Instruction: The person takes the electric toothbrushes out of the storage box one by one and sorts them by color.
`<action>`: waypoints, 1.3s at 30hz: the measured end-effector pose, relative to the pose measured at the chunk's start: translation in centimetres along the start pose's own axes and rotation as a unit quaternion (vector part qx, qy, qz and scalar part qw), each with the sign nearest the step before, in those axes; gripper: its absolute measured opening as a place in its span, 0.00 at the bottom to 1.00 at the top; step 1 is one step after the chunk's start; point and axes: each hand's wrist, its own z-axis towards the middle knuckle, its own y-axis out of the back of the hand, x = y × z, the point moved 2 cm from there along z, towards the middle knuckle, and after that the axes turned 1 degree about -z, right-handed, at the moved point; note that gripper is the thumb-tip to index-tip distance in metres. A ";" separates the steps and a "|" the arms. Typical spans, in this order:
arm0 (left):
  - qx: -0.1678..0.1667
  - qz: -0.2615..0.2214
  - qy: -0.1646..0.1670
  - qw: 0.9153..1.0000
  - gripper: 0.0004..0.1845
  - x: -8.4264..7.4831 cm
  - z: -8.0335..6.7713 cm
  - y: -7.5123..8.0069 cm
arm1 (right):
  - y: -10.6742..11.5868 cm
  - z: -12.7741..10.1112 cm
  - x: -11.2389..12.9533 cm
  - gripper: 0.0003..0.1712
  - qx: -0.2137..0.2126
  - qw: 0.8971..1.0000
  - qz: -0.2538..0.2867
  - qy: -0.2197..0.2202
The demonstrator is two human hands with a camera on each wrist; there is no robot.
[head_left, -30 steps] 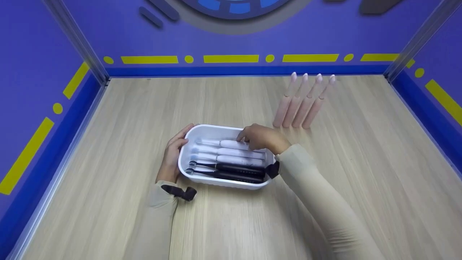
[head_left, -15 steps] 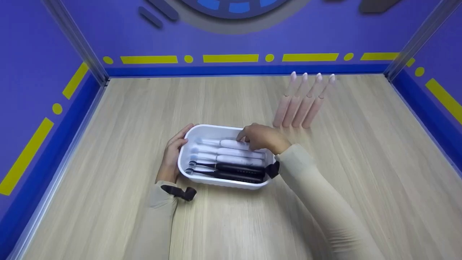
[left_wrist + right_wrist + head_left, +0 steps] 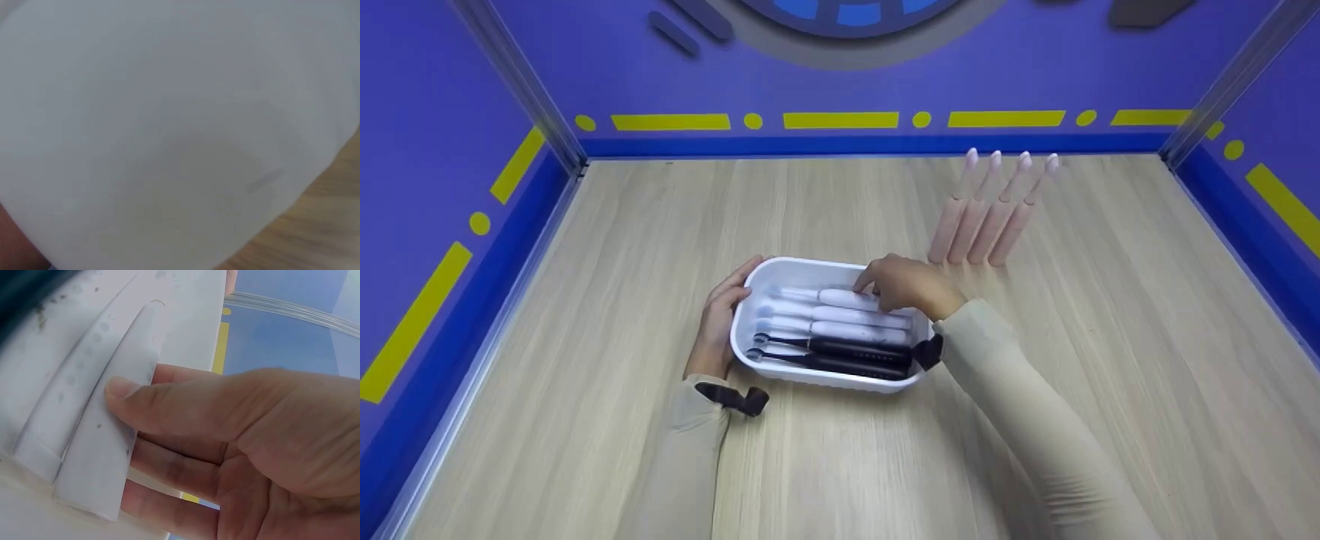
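A white plastic tray (image 3: 817,382) stands on the wooden table, and its pale wall (image 3: 169,112) fills most of the left wrist view. My left hand (image 3: 717,322) grips the tray's left end. Inside lie three white electric toothbrushes side by side, with two black electric toothbrushes (image 3: 855,349) along the near side. With thumb and fingers, my right hand (image 3: 913,286) pinches the handle of the farthest white toothbrush (image 3: 93,472). That hand covers the toothbrush's right end in the head view. A neighbouring white toothbrush (image 3: 59,399) lies close alongside it.
Several pink electric toothbrushes (image 3: 946,229) stand upright in a row behind and right of the tray. Blue-purple panels with yellow marks enclose the wooden table (image 3: 660,217) at the back and both sides.
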 end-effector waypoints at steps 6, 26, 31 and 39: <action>0.002 0.004 -0.002 1.000 0.30 0.0 0.0 0.0 | -0.1 0.1 -0.3 0.28 0.000 1.000 -0.004 0.008; 0.002 0.004 0.005 1.000 0.31 0.1 0.1 -0.2 | 0.5 -0.7 -0.6 0.28 -0.007 0.993 0.063 0.096; 0.001 0.001 0.007 1.000 0.30 0.1 0.1 -0.1 | 0.6 -1.0 -0.7 0.28 -0.011 0.992 0.072 0.099; -0.001 0.004 0.003 1.000 0.30 0.0 0.1 -0.1 | 0.8 -1.5 -1.2 0.27 -0.022 0.989 0.090 0.113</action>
